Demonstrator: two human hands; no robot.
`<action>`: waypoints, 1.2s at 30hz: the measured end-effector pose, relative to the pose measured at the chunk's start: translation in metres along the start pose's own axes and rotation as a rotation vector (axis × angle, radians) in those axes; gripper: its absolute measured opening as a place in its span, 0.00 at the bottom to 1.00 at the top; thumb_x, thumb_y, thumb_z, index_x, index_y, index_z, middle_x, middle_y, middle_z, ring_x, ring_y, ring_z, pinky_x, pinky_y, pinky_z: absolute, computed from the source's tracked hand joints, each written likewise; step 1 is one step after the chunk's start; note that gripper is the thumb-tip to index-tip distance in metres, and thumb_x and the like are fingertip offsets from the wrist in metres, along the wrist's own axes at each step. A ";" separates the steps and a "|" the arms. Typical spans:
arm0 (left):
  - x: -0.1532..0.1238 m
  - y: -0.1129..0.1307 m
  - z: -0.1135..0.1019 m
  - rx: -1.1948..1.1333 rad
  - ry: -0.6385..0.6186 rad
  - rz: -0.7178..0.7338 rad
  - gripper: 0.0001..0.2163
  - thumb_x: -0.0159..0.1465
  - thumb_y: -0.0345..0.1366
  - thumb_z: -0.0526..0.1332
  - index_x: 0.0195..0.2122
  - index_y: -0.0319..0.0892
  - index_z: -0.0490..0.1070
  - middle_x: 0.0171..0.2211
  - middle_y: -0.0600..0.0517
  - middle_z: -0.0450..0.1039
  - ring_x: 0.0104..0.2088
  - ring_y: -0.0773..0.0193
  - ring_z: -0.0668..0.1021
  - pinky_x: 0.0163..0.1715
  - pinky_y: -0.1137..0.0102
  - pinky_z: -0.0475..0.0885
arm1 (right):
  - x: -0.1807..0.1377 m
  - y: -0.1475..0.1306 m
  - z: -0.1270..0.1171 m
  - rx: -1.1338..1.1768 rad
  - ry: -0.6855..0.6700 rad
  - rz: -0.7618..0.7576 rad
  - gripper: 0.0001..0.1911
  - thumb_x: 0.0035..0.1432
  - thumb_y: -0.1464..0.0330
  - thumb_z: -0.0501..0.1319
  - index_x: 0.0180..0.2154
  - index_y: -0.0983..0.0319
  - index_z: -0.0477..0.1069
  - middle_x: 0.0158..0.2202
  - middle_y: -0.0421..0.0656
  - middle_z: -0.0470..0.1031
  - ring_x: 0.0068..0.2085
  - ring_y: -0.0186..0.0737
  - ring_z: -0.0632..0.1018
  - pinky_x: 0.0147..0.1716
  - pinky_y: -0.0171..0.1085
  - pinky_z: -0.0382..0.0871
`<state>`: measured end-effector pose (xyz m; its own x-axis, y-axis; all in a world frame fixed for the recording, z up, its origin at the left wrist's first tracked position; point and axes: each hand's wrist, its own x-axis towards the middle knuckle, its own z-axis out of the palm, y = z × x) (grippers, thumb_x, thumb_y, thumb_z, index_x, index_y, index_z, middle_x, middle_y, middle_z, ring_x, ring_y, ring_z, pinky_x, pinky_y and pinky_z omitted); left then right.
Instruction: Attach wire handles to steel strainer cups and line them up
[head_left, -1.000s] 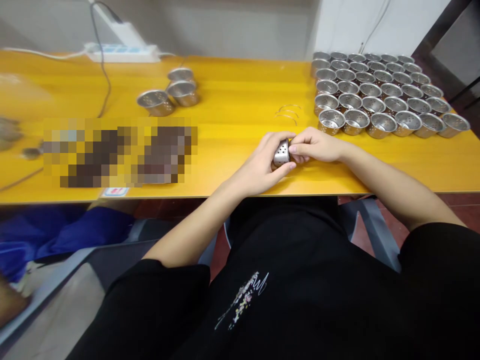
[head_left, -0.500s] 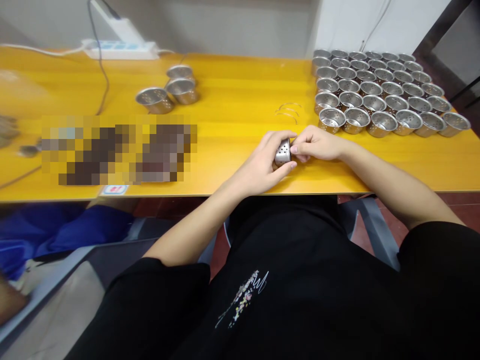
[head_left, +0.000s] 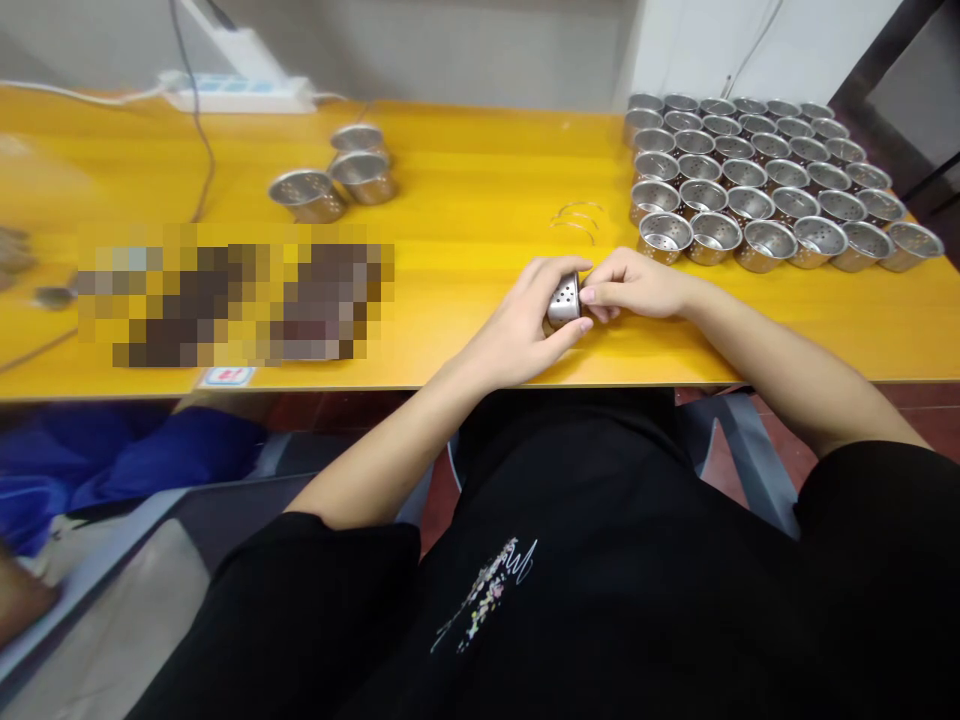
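A perforated metal strainer cup [head_left: 564, 299] lies tipped on its side, its rim facing right. My left hand [head_left: 525, 318] is wrapped round it, thumb below and fingers over the top. At the cup's rim, my right hand [head_left: 626, 285] is closed in a pinch; whatever its fingertips hold is hidden. Several thin curved wires [head_left: 577, 216] lie on the yellow table just beyond my hands.
Rows of similar strainer cups [head_left: 770, 240] stand at the right. Left of centre are three more cups [head_left: 309, 193], with a white power strip [head_left: 240, 95] and a dark cable behind. A blurred-out area covers the table's left, beside a person in blue [head_left: 187, 450].
The view has shifted very slightly. Both hands keep the same hold at the strainer cup, with no clear movement.
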<state>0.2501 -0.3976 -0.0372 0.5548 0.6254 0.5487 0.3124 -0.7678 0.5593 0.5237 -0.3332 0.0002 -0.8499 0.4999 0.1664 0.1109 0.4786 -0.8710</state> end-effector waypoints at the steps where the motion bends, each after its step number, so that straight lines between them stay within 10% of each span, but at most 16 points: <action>1: 0.000 0.000 0.000 0.003 0.005 0.002 0.30 0.86 0.58 0.69 0.80 0.46 0.73 0.73 0.35 0.80 0.72 0.34 0.82 0.78 0.39 0.78 | 0.000 0.001 0.000 0.006 0.002 -0.004 0.32 0.85 0.50 0.72 0.31 0.64 0.81 0.24 0.38 0.76 0.27 0.30 0.72 0.31 0.33 0.63; 11: 0.002 0.004 -0.005 0.010 0.063 -0.023 0.33 0.87 0.71 0.60 0.72 0.49 0.80 0.70 0.35 0.82 0.74 0.33 0.82 0.79 0.34 0.78 | 0.000 -0.001 0.003 -0.009 -0.001 -0.019 0.36 0.82 0.40 0.75 0.34 0.65 0.83 0.27 0.40 0.81 0.29 0.32 0.75 0.33 0.33 0.67; 36: 0.001 -0.010 0.003 -0.003 0.093 0.022 0.32 0.82 0.63 0.73 0.76 0.48 0.74 0.69 0.37 0.83 0.66 0.36 0.85 0.72 0.42 0.83 | -0.005 0.007 -0.005 0.097 0.032 -0.061 0.05 0.73 0.74 0.71 0.45 0.67 0.89 0.28 0.38 0.82 0.29 0.31 0.80 0.36 0.29 0.76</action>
<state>0.2501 -0.3899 -0.0444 0.4874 0.6187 0.6161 0.2987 -0.7812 0.5482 0.5312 -0.3287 -0.0047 -0.8364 0.4958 0.2338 0.0079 0.4373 -0.8993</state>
